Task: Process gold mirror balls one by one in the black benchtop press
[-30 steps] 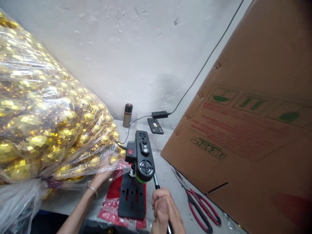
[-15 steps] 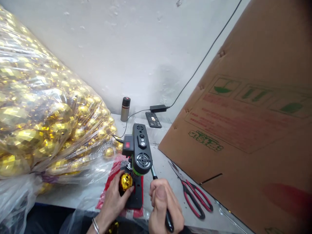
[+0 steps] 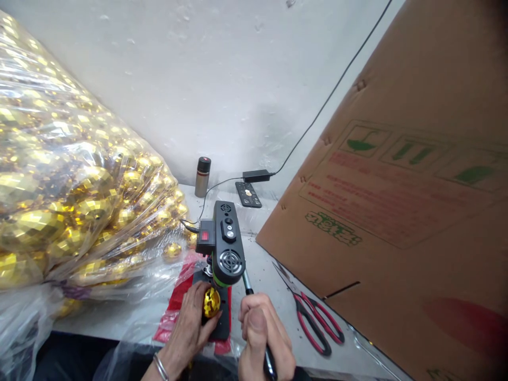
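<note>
My left hand (image 3: 193, 317) is closed around a small gold mirrored ball (image 3: 211, 302), fingers on its far side and thumb at the near side. The ball sits over the black base (image 3: 223, 321) of a small bench press, just in front of the press head (image 3: 229, 241). A metal lever with a black handle (image 3: 270, 364) comes off the press's right side. My right hand (image 3: 265, 338) is wrapped around that handle. The underside of the press head and the ball's lower part are hidden.
A clear bag (image 3: 91, 206) of gold balls fills the left. Red-handled scissors (image 3: 313, 317) lie right of the press, beside a large cardboard box (image 3: 381, 201). Behind stand a bottle (image 3: 202, 177), a phone (image 3: 248, 194) and a power adapter (image 3: 256, 175). Red plastic (image 3: 170, 317) lies under the base.
The ball in my left hand has shifted slightly right and toward me, and turned so its dark opening faces more upward. My right hand stays on the lever handle. The view has shifted slightly.
</note>
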`<state>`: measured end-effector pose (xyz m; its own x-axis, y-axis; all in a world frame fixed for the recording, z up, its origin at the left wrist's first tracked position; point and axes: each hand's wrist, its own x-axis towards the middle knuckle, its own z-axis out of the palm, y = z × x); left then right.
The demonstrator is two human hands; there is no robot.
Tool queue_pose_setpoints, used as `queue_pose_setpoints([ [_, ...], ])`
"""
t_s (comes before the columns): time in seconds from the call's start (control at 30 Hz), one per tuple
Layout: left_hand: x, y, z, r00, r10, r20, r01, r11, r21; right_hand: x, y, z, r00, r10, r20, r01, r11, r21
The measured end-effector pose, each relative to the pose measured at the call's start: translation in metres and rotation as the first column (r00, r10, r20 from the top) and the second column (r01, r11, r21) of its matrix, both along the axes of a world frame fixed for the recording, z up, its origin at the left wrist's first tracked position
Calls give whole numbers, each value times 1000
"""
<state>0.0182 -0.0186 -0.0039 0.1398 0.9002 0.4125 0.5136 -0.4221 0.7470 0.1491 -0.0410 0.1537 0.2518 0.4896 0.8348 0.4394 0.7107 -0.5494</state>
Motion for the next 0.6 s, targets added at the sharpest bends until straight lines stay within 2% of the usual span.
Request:
queue_pose_setpoints([
  [0.13, -1, 5, 5, 999, -15, -33, 14, 1000, -25, -3, -3, 2, 1000, -3, -19, 3, 1000, -28],
  [0.33, 0, 15, 14, 1000, 11, -24, -14, 990, -139, -14, -12, 9, 992, -40, -119, 21, 987, -158],
  [0.5, -5, 10, 15, 992, -124, -39, 118, 984, -133, -17, -13, 11, 988, -50, -146, 26, 987, -160],
  [0.6, -6, 9, 18, 990, -129, -56, 120, 983, -137, -17, -12, 10, 988, -51, -143, 31, 989, -143],
])
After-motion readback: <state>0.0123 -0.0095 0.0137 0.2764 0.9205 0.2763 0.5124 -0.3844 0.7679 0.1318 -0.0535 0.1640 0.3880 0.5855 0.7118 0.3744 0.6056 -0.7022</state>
